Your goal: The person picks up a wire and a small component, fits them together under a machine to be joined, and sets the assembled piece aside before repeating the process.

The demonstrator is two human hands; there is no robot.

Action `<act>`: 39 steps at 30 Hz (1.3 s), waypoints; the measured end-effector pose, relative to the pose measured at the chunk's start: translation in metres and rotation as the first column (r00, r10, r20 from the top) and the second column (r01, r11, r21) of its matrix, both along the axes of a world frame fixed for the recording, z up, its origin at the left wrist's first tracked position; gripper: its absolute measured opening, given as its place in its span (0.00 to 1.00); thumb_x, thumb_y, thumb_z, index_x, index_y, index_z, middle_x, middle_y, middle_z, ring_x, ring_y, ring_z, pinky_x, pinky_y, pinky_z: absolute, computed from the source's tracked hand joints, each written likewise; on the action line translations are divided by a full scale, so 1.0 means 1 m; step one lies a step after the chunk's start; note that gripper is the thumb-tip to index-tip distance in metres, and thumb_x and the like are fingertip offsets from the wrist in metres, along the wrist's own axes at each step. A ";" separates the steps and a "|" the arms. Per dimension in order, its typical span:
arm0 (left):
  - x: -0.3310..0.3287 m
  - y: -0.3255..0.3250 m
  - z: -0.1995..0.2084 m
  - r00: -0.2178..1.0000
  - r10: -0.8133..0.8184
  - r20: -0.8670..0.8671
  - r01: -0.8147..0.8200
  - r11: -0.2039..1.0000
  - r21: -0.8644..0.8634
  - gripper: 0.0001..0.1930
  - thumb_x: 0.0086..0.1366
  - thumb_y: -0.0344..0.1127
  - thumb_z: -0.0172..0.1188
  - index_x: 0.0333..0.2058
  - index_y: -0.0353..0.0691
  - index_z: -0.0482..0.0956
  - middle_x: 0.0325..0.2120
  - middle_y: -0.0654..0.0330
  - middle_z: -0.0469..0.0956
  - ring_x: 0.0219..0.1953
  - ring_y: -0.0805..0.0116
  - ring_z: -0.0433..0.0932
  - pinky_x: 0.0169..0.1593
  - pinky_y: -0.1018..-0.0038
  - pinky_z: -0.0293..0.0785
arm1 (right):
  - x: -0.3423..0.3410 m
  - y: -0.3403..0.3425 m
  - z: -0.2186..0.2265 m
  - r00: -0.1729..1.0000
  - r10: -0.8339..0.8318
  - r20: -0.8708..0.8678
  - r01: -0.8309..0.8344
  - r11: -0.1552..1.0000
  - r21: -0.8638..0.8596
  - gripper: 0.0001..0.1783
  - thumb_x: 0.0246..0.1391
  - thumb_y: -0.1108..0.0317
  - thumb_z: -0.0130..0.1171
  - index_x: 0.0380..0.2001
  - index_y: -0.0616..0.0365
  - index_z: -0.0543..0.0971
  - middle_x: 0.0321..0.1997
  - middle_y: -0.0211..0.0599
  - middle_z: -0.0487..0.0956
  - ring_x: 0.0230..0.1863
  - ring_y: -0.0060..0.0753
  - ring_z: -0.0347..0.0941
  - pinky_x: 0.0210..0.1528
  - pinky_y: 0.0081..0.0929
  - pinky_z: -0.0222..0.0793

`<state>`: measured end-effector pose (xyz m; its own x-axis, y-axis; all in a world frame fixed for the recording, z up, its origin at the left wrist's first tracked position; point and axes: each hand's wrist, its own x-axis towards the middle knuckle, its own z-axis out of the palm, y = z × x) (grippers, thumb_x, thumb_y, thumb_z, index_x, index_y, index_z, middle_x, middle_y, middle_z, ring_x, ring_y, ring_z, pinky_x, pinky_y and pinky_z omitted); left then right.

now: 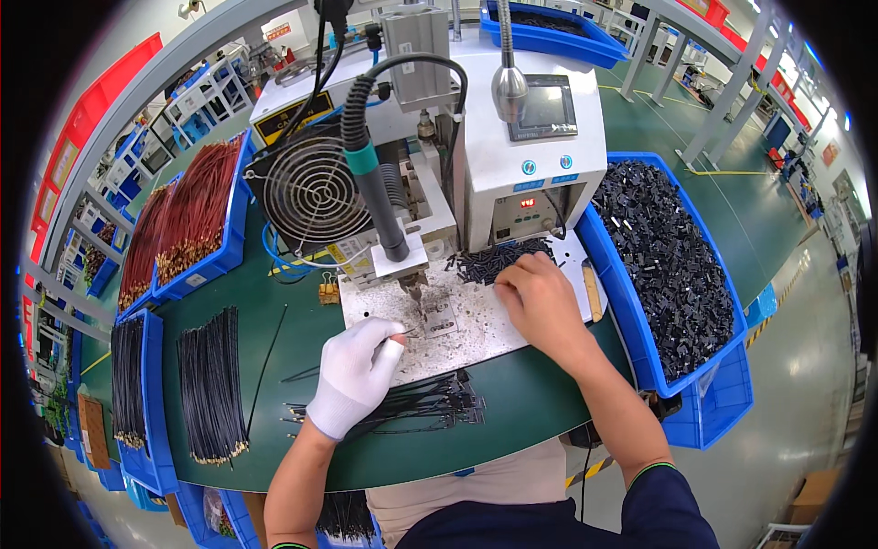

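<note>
My left hand (355, 377), in a white glove with a bare thumb tip, is closed in a pinch beside the machine's metal tip (414, 295). A thin black cable end pokes out from its fingertips over the speckled metal plate (366, 340). At the plate's far right, my bare right hand (541, 297) has its fingers curled together at the near edge of a pile of short black tubes (485, 264). What those fingertips hold, if anything, is hidden. Several black cables with black end pieces (448, 403) lie on the green table below the plate, partly behind my left wrist.
Bundled black cables (210, 384) lie at left, near a blue bin of black cables (157, 393) and bins of red cables (197, 206). A blue bin of small black parts (663, 265) stands at right. The white machine (535, 169) and round fan (318, 188) rise behind the plate.
</note>
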<state>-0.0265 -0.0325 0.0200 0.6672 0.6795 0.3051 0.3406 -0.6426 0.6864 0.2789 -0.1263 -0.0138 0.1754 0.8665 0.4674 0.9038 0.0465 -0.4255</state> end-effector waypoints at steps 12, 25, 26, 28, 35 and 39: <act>0.007 0.001 -0.013 0.999 0.051 -0.009 -0.051 0.998 -0.043 0.07 0.75 0.33 0.67 0.46 0.38 0.89 0.40 0.50 0.90 0.41 0.44 0.90 0.45 0.58 0.86 | -0.011 0.004 0.008 0.983 0.064 0.172 -0.065 0.998 0.003 0.04 0.65 0.77 0.68 0.36 0.63 0.81 0.39 0.45 0.83 0.44 0.51 0.82 0.50 0.45 0.80; 0.005 -0.005 -0.009 0.999 -0.041 -0.025 0.044 0.994 0.104 0.05 0.73 0.34 0.71 0.40 0.41 0.90 0.31 0.53 0.88 0.30 0.50 0.88 0.36 0.59 0.83 | -0.072 -0.018 0.008 0.754 0.355 -0.553 -0.379 0.922 0.074 0.17 0.67 0.79 0.74 0.58 0.64 0.85 0.44 0.42 0.91 0.41 0.36 0.90 0.47 0.33 0.86; 0.004 -0.005 -0.008 0.998 -0.046 -0.035 0.050 0.993 0.110 0.05 0.72 0.35 0.71 0.40 0.41 0.90 0.31 0.53 0.88 0.30 0.50 0.88 0.36 0.59 0.83 | -0.073 -0.017 0.009 0.751 0.354 -0.557 -0.371 0.925 0.087 0.17 0.67 0.79 0.74 0.57 0.64 0.85 0.44 0.42 0.91 0.42 0.36 0.89 0.48 0.33 0.86; 0.006 -0.005 -0.008 0.998 -0.051 -0.027 0.053 0.993 0.105 0.04 0.72 0.35 0.71 0.39 0.41 0.89 0.31 0.53 0.88 0.30 0.50 0.88 0.36 0.59 0.83 | -0.073 -0.018 0.009 0.756 0.351 -0.552 -0.369 0.926 0.083 0.17 0.67 0.80 0.74 0.57 0.64 0.85 0.45 0.42 0.91 0.42 0.36 0.89 0.48 0.34 0.86; 0.006 -0.006 -0.010 0.998 -0.056 -0.010 0.056 0.993 0.108 0.04 0.71 0.34 0.71 0.38 0.42 0.89 0.31 0.54 0.88 0.29 0.51 0.88 0.36 0.60 0.83 | -0.072 -0.018 0.011 0.774 0.344 -0.532 -0.370 0.927 0.062 0.17 0.67 0.80 0.74 0.57 0.64 0.85 0.45 0.40 0.93 0.46 0.31 0.92 0.53 0.30 0.86; 0.006 -0.007 -0.010 0.998 -0.055 -0.010 0.055 0.993 0.105 0.03 0.71 0.34 0.71 0.38 0.42 0.89 0.31 0.54 0.88 0.28 0.51 0.88 0.35 0.60 0.83 | -0.073 -0.018 0.009 0.775 0.346 -0.528 -0.367 0.928 0.070 0.17 0.67 0.80 0.74 0.57 0.65 0.85 0.45 0.40 0.93 0.46 0.31 0.91 0.52 0.30 0.86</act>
